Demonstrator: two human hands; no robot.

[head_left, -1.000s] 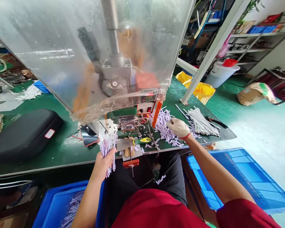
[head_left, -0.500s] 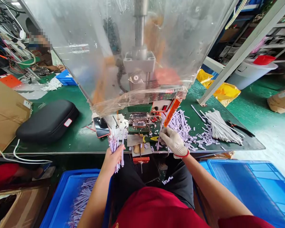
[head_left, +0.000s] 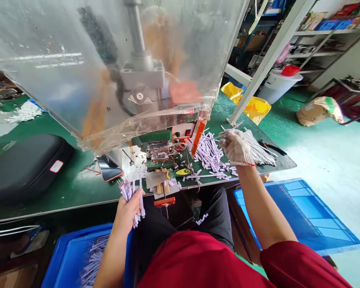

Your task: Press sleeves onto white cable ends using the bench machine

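My bare left hand is closed round a bundle of thin pale lilac strips in front of the bench edge. My right hand, in a white knitted glove, is above the bench with its fingers pinched together. Something thin and greyish pokes out to the left of its fingertips, too small to name. Beneath and left of the glove lies a heap of lilac strips. A bundle of long whitish strips lies just right of it. The press's metal block stands between my hands, with scraps around it.
A clear plastic shield hangs over the press. A scraper with a yellow-green handle lies at the front edge. Left are a phone and a black case. Blue bins stand below; pliers lie far right.
My right hand has moved right and up from beside the scraper to the strip heap. My left hand still holds its bundle. The view has turned to the right.
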